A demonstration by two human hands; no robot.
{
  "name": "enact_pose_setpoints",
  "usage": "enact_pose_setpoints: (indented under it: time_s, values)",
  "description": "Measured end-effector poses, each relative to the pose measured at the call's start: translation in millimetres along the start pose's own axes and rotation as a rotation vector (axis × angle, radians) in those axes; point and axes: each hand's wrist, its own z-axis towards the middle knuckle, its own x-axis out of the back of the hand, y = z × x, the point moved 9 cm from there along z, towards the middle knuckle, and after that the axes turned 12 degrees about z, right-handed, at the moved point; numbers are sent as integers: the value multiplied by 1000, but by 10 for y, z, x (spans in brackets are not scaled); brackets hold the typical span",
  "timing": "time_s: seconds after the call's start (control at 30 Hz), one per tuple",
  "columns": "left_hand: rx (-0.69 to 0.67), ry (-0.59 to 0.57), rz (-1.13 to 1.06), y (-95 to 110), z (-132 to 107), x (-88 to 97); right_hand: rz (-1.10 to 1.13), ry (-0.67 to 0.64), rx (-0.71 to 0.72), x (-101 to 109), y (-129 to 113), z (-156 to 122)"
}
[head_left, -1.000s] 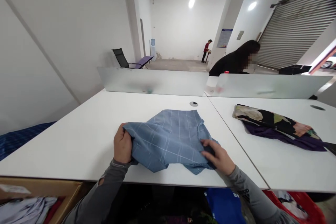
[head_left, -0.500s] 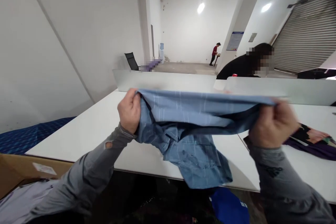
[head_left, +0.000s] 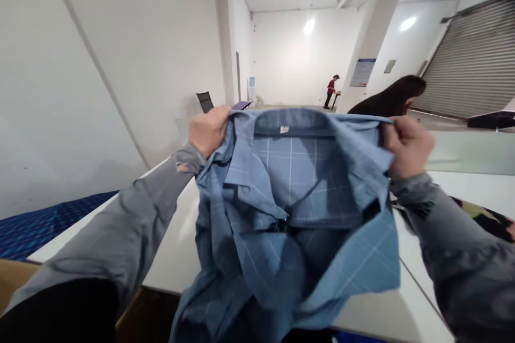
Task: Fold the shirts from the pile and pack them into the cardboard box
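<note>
A blue checked shirt point(head_left: 273, 257) hangs in front of me, stretched between my two hands. Its collar, with a small white label, faces up, and the front falls open in folds. At the left shoulder area my left hand point(head_left: 210, 129) is closed around the cloth. My right hand point(head_left: 410, 144) grips the opposite shoulder, fingers wrapped over the fabric. The lower part of the shirt drops past the table's near edge, and its hem lies outside the view.
Beneath the shirt is a white table point(head_left: 177, 246), with a low frosted divider point(head_left: 470, 153) behind it. Dark patterned cloth point(head_left: 483, 220) lies at the right. Blue fabric point(head_left: 60, 222) and a cardboard box point(head_left: 12, 278) are at the left. A person in black point(head_left: 386, 97) leans beyond the divider.
Both hands have risen, lifting the shirt higher. Its collar and open front now face me, where a flat stretched band of cloth showed before. Both hands keep their hold.
</note>
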Motion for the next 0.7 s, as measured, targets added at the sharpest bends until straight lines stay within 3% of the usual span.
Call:
enact_pose_setpoints:
  time_s: [0.07, 0.13, 0.23, 0.3, 0.37, 0.47, 0.53, 0.6, 0.7]
  values:
    - [2, -91, 67, 7, 234, -446, -69, 21, -3, -348, 143, 90]
    - [74, -190, 134, -20, 391, -821, -182, -76, -63, -776, 403, 123]
    - [125, -342, 189, 74, 244, -1227, -319, -331, -203, -1323, 886, -153]
    - [74, -421, 176, 252, -131, -1366, -323, -442, -202, -1485, 1041, -533]
    - [-14, -531, 100, 474, -669, -1440, -254, -581, -154, -1566, 1029, -1025]
    - [-253, -755, -100, 915, -1533, -1478, -28, -973, -108, -1714, 758, -1906]
    - [-401, -886, -126, 1154, -1967, -1496, 56, -1184, -63, -1785, 481, -2388]
    - [-404, -1014, -63, 1238, -2213, -1590, -11, -1256, -20, -1864, 284, -2655]
    - [-214, -1149, 19, 1177, -2331, -1738, -189, -1231, -18, -2000, 203, -2757]
